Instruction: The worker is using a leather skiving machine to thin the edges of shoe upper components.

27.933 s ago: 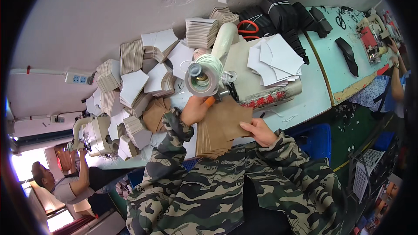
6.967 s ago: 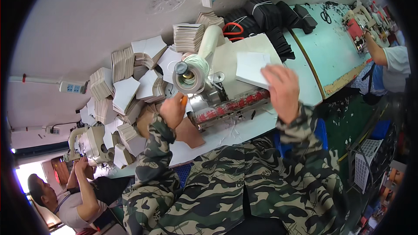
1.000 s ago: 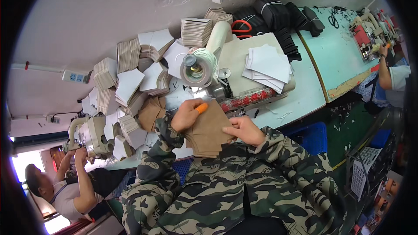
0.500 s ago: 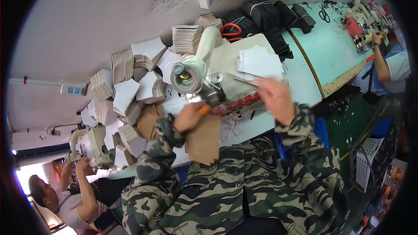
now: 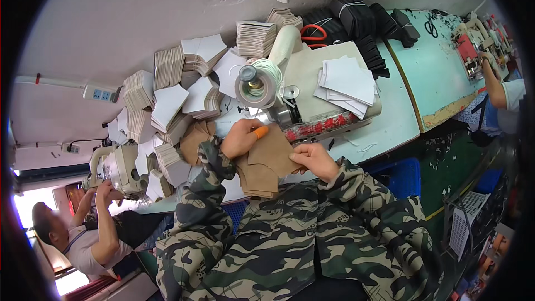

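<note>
My left hand (image 5: 241, 139), with an orange finger cover (image 5: 261, 132), is closed on a bunch of brown cardboard pieces (image 5: 261, 181) in front of the sewing machine (image 5: 323, 67). My right hand (image 5: 316, 161) pinches the right edge of the top brown cardboard piece (image 5: 272, 147) between thumb and fingers. That piece lies turned over the others, overlapping them. Loosely fanned white card pieces (image 5: 346, 83) rest on top of the machine. Its red, worn front edge (image 5: 323, 127) lies just beyond my hands.
Stacks of white-faced card (image 5: 170, 106) crowd the table's left side, with brown pieces (image 5: 196, 138) nearby. Black bundles (image 5: 354, 15) and orange-handled scissors (image 5: 314, 32) lie behind the machine. A blue bin (image 5: 404, 175) stands at right. Two people work at machines, left and far right.
My right hand has come down and left from beside the white pieces on the machine to the brown cardboard. The brown pieces are now spread between both hands. The view has shifted slightly.
</note>
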Tool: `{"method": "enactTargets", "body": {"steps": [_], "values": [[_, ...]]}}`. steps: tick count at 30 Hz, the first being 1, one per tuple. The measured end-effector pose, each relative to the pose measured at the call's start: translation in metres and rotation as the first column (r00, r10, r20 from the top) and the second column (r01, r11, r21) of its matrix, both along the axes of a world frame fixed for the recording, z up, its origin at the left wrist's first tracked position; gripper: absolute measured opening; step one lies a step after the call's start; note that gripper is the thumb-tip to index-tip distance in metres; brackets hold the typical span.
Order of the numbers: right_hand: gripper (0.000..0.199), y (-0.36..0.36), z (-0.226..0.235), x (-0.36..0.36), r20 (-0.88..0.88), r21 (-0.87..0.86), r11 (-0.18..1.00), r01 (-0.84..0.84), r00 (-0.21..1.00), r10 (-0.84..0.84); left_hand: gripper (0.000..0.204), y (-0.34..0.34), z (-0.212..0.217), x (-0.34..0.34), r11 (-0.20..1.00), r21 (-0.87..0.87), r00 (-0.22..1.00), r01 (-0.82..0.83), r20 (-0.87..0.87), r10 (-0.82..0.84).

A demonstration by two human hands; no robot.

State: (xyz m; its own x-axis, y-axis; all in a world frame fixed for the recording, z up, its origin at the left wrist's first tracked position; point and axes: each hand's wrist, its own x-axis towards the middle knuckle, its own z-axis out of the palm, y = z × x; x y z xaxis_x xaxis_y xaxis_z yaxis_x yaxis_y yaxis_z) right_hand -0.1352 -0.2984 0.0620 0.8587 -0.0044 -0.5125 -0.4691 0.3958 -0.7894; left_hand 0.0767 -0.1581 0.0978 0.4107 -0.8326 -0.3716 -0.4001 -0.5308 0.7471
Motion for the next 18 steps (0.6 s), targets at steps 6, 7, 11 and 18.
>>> {"method": "enactTargets", "body": {"steps": [6,7,11,18], "values": [[0.026,-0.018,0.005,-0.013,-0.006,0.089,0.972,0.218,0.976,-0.218,0.031,-0.031,0.009,0.006,0.992,-0.062,0.991,0.114,0.08,-0.109],[0.026,-0.028,0.008,-0.018,0.05,-0.006,0.972,0.236,0.971,-0.236,0.032,-0.031,0.011,0.006,0.988,-0.032,0.984,0.151,0.099,-0.148],[0.034,-0.079,0.033,-0.007,0.217,-0.546,0.813,0.202,0.971,-0.096,0.028,-0.024,0.0,0.001,0.994,0.067,0.983,0.088,0.155,-0.097],[0.045,-0.016,-0.029,-0.018,0.221,-0.371,0.873,0.316,0.943,-0.248,0.029,-0.025,-0.006,-0.005,0.997,0.028,0.95,0.072,0.302,-0.077]]}}
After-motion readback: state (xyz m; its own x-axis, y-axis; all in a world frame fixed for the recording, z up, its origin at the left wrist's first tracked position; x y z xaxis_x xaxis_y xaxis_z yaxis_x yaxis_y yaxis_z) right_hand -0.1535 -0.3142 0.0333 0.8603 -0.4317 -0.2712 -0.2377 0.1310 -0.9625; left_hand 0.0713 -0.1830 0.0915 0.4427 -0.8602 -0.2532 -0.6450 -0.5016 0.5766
